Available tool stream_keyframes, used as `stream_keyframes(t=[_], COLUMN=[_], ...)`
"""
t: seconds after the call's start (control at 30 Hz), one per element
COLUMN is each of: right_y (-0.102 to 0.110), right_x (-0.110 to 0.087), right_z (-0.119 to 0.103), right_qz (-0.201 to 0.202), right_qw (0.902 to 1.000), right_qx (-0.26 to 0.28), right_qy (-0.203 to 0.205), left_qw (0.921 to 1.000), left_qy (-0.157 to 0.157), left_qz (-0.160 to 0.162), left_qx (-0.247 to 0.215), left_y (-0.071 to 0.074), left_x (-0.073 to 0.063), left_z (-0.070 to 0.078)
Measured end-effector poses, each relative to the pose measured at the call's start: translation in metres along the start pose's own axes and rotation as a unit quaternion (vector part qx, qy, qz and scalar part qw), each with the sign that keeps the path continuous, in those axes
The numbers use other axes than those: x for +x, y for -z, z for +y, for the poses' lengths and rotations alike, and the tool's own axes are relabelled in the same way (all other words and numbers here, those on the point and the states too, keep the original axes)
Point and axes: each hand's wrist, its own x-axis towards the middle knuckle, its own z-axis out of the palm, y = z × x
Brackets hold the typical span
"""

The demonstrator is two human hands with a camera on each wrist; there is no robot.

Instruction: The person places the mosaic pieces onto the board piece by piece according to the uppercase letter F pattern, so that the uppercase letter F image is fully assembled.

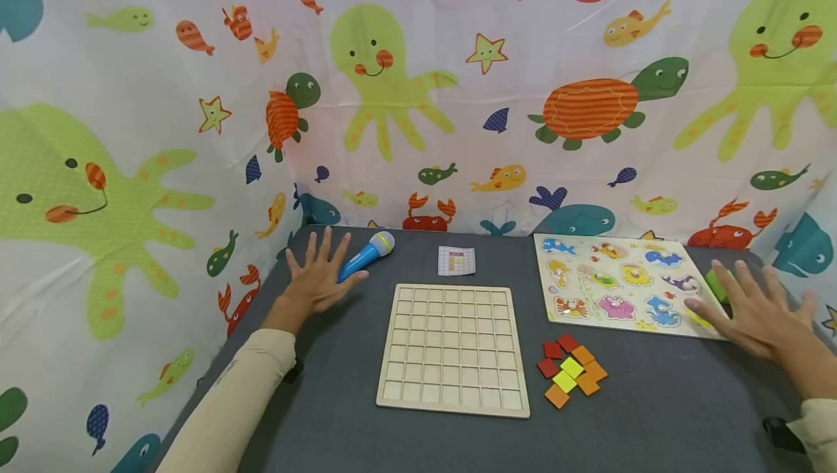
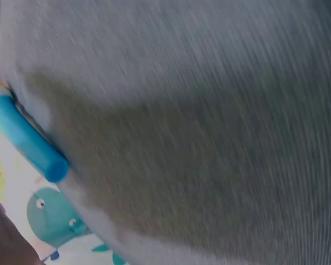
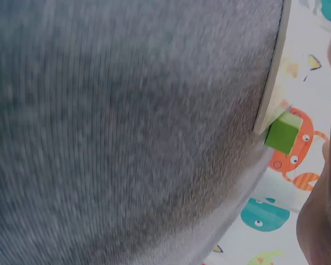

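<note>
My left hand (image 1: 318, 277) is held over the table with its fingers spread, nearest to a blue toy microphone (image 1: 368, 255). In the left wrist view the microphone (image 2: 27, 138) lies apart from the hand, at the left. At the far right my right hand (image 1: 761, 309) has spread fingers too and holds nothing. It hovers by the corner of a sea-animal puzzle board (image 1: 631, 280) and partly hides a green block (image 1: 716, 285). That block (image 3: 284, 132) shows beside the board's edge in the right wrist view.
A wooden grid board (image 1: 454, 349) lies mid-table. To its right are several loose red, orange and yellow square tiles (image 1: 572, 368). Behind it sits a small card with a coloured grid pattern (image 1: 456, 261). A sea-animal curtain (image 1: 418, 95) borders the dark table (image 1: 458, 447).
</note>
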Motion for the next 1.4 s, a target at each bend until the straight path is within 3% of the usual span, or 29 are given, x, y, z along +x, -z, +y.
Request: stream_keyframes(t=[0.17, 0.27, 0.4, 0.5, 0.63, 0.87, 1.13, 1.4], right_y=[0.0, 0.0, 0.003, 0.002, -0.002, -0.007, -0.011, -0.018], right_x=[0.0, 0.0, 0.0, -0.001, -0.006, -0.019, -0.026, -0.029], right_z=[-0.008, -0.019, -0.039, -0.057, -0.081, -0.123, -0.163, -0.188], right_qz=[0.008, 0.026, 0.033, 0.032, 0.048, 0.074, 0.062, 0.031], right_qw=[0.9998, 0.9989, 0.9968, 0.9954, 0.991, 0.9749, 0.9649, 0.9629], right_qx=[0.005, 0.017, 0.045, 0.058, 0.079, 0.143, 0.167, 0.151], right_qy=[0.018, 0.036, 0.057, 0.069, 0.097, 0.154, 0.193, 0.222], left_qw=[0.9997, 0.9987, 0.9954, 0.9923, 0.9842, 0.9587, 0.948, 0.9373], left_qy=[-0.007, -0.029, -0.049, -0.053, -0.052, -0.019, 0.025, 0.033], left_qz=[0.004, 0.027, 0.061, 0.066, 0.041, 0.0, -0.026, -0.023], left_qx=[-0.024, -0.032, -0.055, -0.09, -0.164, -0.284, -0.316, -0.346], left_y=[-0.002, -0.002, 0.001, 0.003, 0.004, 0.004, -0.01, -0.024], left_x=[-0.004, -0.007, -0.013, -0.019, -0.031, -0.046, -0.056, -0.059], left_z=[0.009, 0.018, 0.034, 0.049, 0.066, 0.082, 0.094, 0.095])
